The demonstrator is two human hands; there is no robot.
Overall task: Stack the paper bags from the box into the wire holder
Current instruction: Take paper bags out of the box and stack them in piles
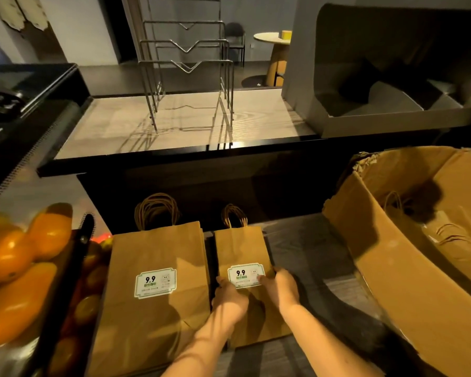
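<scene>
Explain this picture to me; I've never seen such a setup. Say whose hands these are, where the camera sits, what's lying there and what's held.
No machine here: a person wears one camera on the head, looking down at their bare hands. The left hand and right hand grip the sides of the smaller stack of paper bags, lying flat. A larger stack lies left of it. The cardboard box stands at right, oranges at left, and the wire holder stands empty on the raised counter.
</scene>
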